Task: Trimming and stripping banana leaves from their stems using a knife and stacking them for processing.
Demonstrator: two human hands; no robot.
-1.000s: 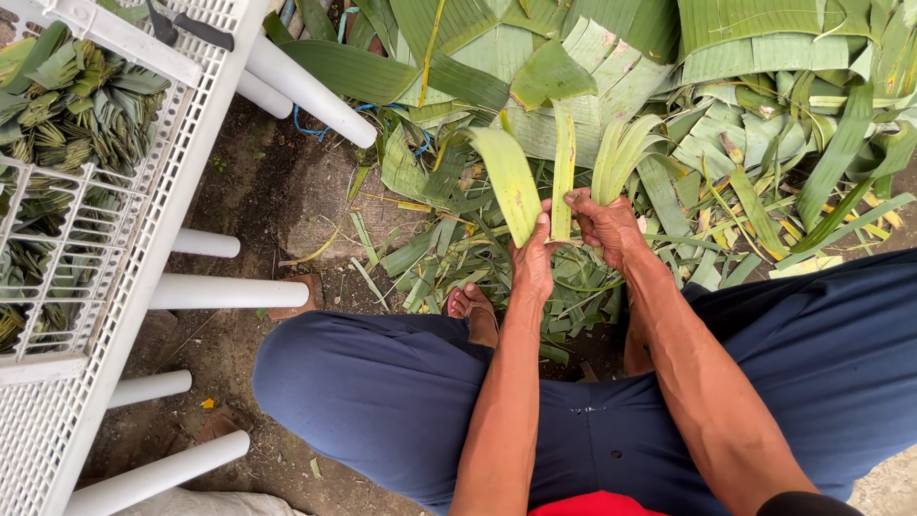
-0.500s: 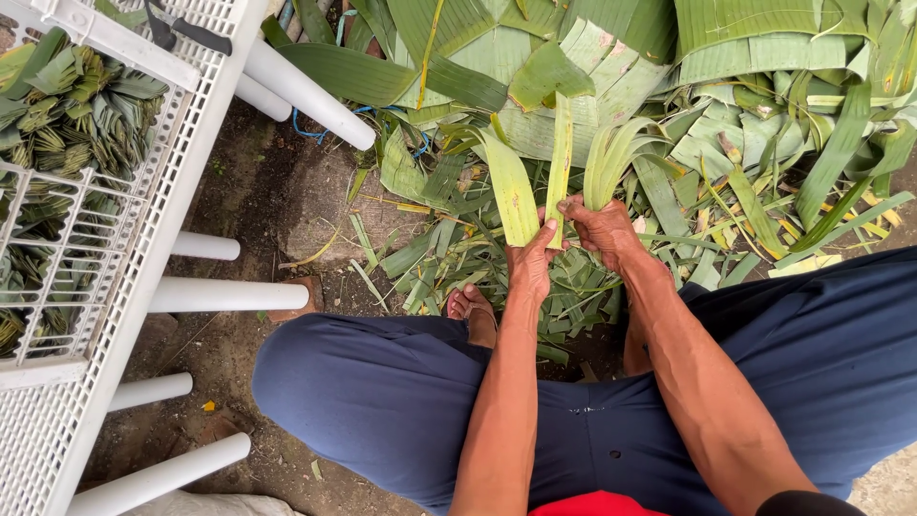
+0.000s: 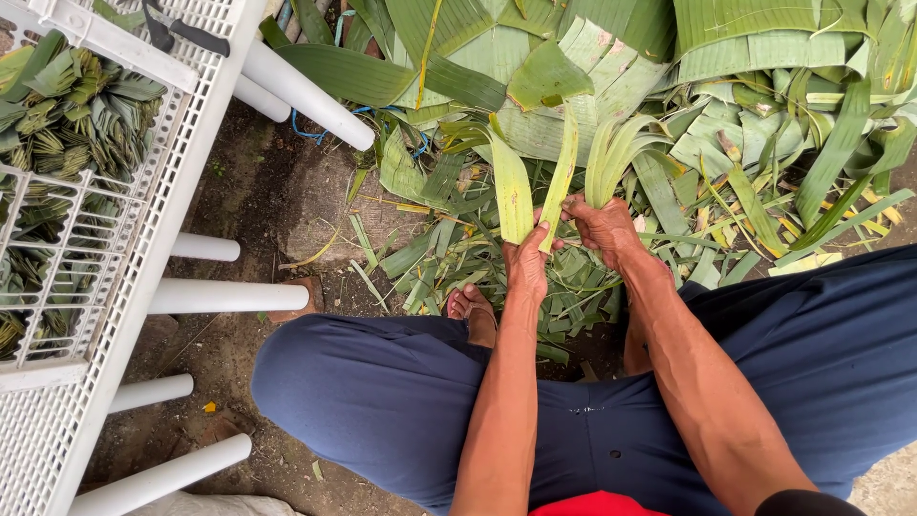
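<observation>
Bare, damp earth (image 3: pixel 277 205) forms the ground here, and a deep heap of cut green leaves (image 3: pixel 726 105) covers it along the top and right of the view. Taking that heap as the landmark, the person sits at its near edge, knees apart in dark blue trousers (image 3: pixel 382 392), one bare foot (image 3: pixel 473 311) tucked against the heap's lower fringe.

Both hands are raised over the near edge of the heap. The left hand (image 3: pixel 527 268) is closed around the base of a broad yellow-green leaf strip (image 3: pixel 511 191), which stands upright from the fist; a narrower strip (image 3: pixel 562 172) rises just beside it, and from this angle it is hard to tell whether the left fingers or the right ones pinch its lower end. The right hand (image 3: pixel 604 229) is closed on a small bunch of slender leaf blades (image 3: pixel 616 153) that fan upward over the heap. The two hands sit just beside each other, knuckles nearly touching.

To the left of the heap, across the patch of earth, a white plastic lattice rack (image 3: pixel 158 220) lies on its side, its round legs (image 3: pixel 224 296) pointing toward the person. Inside the rack are rows of folded leaf pieces (image 3: pixel 86 115), and a dark-handled tool (image 3: pixel 186 33) rests on the rack's upper edge.
</observation>
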